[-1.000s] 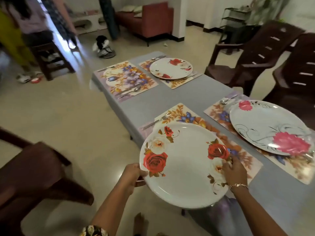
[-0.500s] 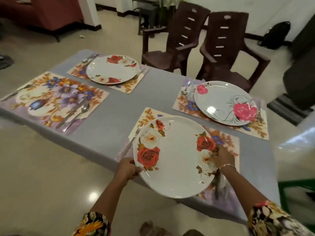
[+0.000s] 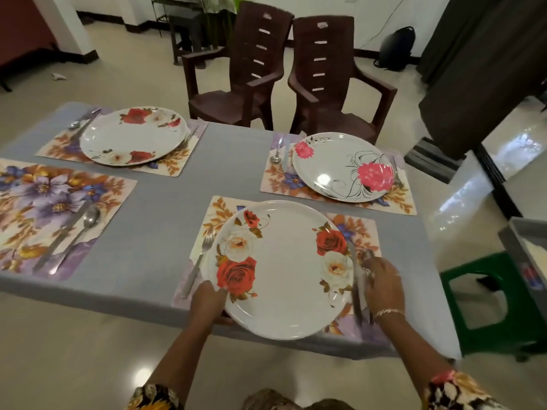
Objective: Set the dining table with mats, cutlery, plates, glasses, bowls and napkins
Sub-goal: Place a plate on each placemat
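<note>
Glossy round plate (image 3: 284,270) on floral mat (image 3: 359,229)

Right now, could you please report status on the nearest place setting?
Left hand grips rim of round white rose-printed plate. Right hand at its right edge over steel cutlery, grip blurred. Plate over floral placemat, steel fork crowding its left rim.

Left hand (image 3: 207,300) gripping rose plate (image 3: 284,270), right hand (image 3: 381,285) on cutlery (image 3: 356,294) beside it

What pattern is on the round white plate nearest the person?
Red and cream roses with leaves on the round white plate, head view.
</note>
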`<control>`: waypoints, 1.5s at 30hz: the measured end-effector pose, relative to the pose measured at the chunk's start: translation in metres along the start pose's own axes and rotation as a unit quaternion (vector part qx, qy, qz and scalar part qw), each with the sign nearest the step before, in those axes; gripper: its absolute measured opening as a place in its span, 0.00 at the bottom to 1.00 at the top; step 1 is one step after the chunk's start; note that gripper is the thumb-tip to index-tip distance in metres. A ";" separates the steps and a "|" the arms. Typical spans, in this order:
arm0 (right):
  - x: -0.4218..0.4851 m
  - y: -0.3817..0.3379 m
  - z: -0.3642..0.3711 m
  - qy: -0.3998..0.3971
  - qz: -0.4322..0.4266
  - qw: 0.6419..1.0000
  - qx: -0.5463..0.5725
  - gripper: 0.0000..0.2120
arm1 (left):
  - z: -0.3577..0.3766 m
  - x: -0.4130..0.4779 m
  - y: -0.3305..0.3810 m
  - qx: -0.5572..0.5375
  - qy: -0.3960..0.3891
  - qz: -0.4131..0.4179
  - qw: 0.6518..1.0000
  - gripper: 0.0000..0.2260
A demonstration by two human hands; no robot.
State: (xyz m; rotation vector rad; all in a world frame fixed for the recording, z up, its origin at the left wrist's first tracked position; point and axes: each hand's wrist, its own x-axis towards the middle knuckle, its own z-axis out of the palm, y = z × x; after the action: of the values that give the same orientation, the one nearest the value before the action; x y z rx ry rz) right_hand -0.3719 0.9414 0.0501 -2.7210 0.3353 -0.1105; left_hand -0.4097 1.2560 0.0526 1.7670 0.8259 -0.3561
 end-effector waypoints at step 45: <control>0.019 -0.054 0.021 -0.027 0.129 0.991 -0.013 0.19 | -0.018 0.012 0.017 0.086 0.105 0.013 0.991 0.13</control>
State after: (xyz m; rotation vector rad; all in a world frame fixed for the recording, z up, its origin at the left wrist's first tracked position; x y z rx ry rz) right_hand -0.3388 0.9923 0.0525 -2.6730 0.6730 0.0414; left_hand -0.3921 1.2742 0.0643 1.9988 0.9418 -0.2307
